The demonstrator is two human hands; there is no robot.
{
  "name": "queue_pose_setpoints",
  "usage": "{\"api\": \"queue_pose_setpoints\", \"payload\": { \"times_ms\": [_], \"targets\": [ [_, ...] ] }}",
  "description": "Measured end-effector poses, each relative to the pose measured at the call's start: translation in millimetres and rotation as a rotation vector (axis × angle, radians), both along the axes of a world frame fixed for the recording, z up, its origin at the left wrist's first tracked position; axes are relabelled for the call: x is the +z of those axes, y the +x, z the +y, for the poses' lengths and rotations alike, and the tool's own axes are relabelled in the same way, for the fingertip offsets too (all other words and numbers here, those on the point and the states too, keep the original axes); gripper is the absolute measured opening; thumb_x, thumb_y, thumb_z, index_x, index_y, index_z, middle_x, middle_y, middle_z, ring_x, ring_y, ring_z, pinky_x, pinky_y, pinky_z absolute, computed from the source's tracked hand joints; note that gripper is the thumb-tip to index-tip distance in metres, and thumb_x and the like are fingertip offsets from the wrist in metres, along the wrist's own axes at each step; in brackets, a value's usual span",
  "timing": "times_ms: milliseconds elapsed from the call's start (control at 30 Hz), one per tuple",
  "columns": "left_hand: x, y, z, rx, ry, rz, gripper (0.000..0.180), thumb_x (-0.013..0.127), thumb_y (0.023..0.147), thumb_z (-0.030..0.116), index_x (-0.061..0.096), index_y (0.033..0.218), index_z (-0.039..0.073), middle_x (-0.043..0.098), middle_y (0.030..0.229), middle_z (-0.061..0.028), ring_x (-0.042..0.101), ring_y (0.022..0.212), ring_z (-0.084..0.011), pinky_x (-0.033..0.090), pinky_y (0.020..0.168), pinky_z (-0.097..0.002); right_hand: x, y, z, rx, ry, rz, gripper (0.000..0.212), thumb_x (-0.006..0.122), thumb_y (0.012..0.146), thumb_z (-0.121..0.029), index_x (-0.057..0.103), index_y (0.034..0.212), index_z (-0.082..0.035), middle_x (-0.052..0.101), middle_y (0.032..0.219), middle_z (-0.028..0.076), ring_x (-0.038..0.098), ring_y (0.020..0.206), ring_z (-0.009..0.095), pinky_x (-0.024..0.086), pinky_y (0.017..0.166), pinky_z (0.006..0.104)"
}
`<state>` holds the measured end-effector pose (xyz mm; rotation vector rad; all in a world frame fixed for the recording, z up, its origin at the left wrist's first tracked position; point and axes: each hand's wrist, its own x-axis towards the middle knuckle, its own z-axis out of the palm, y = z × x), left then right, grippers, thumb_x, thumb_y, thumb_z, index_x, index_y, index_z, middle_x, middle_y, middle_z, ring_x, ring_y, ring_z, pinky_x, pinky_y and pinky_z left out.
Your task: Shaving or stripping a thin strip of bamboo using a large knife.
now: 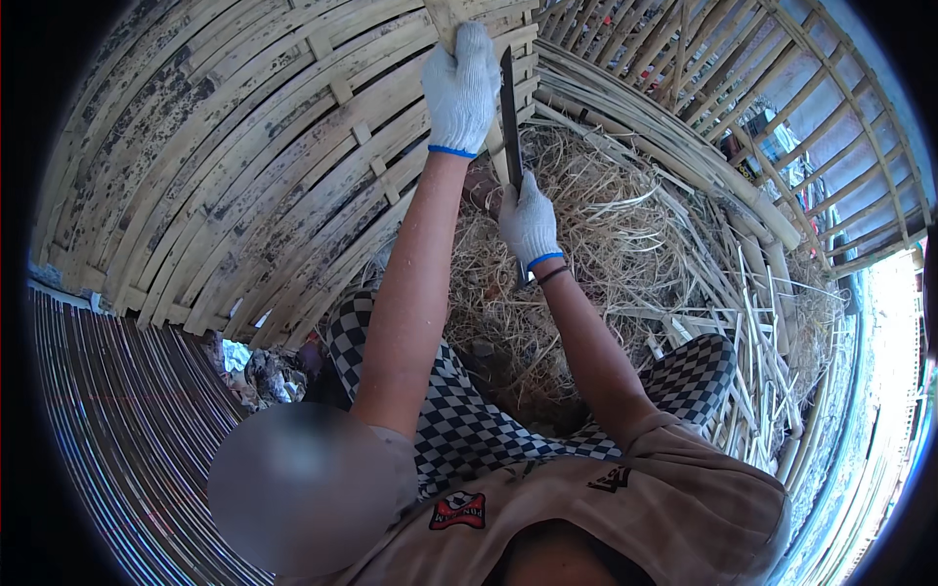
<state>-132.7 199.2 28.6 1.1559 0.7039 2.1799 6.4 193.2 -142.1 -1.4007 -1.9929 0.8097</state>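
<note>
White knit gloves with blue cuffs cover both my hands. My left hand [461,93] is raised at the top centre, closed around a pale bamboo strip [445,14]. That strip shows above the glove, and a pale length of it shows again below, between my hands. Lower and to the right, my right hand [531,223] is wrapped round a machete [509,107]. Its long dark blade points up and away from me, close alongside the strip. I cannot tell whether blade and strip touch. The glove hides most of the machete's grip.
A woven bamboo panel [244,146] rises at the left. Straw-like bamboo shavings [596,225] heap up before my checkered trousers [469,400]. Long bamboo pieces [664,137] lie to the right, below a slatted bamboo fence [821,127]. Dark slats [127,410] spread at the lower left.
</note>
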Motion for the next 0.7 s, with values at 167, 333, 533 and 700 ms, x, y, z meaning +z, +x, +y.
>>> {"api": "queue_pose_setpoints", "payload": {
  "times_ms": [167,333,533,700],
  "targets": [
    [1,-3,-2,0.032,0.021,-0.072,0.038,0.059,0.102,0.037,0.047,0.076,0.013,0.038,0.059,0.0076,0.034,0.046,-0.0036,0.025,0.042,-0.023,-30,-4,20,-0.022,-0.333,0.074,0.032,0.052,0.097,-0.027,0.059,0.113,0.0,0.068,0.099,0.03,0.065,0.101,0.046,0.052,0.087,0.0518],
    [1,-7,-2,0.095,-0.007,0.001,0.051,0.054,0.103,0.049,0.036,0.068,0.016,0.031,0.058,0.0059,0.027,0.047,-0.0069,0.021,0.043,-0.0262,-61,1,12,-0.037,-0.128,-0.027,0.031,0.052,0.097,-0.028,0.057,0.116,-0.004,0.068,0.097,0.03,0.065,0.094,0.049,0.052,0.081,0.0547],
    [-2,-19,-5,0.114,-0.027,-0.036,0.048,0.05,0.105,0.045,0.037,0.07,0.015,0.032,0.059,0.0045,0.028,0.047,-0.0083,0.023,0.044,-0.0272,-150,36,12,-0.083,-0.382,-0.274,0.039,0.055,0.095,-0.028,0.056,0.123,-0.001,0.068,0.108,0.03,0.065,0.104,0.046,0.052,0.089,0.0519],
    [16,-26,-26,0.217,-0.051,-0.123,0.047,0.05,0.104,0.046,0.039,0.071,0.015,0.03,0.059,0.0044,0.026,0.047,-0.0087,0.022,0.045,-0.0283,-142,60,25,0.072,-0.449,-0.386,0.048,0.058,0.091,-0.032,0.054,0.126,0.002,0.066,0.114,0.031,0.064,0.11,0.044,0.051,0.094,0.0497]
  ]
}}
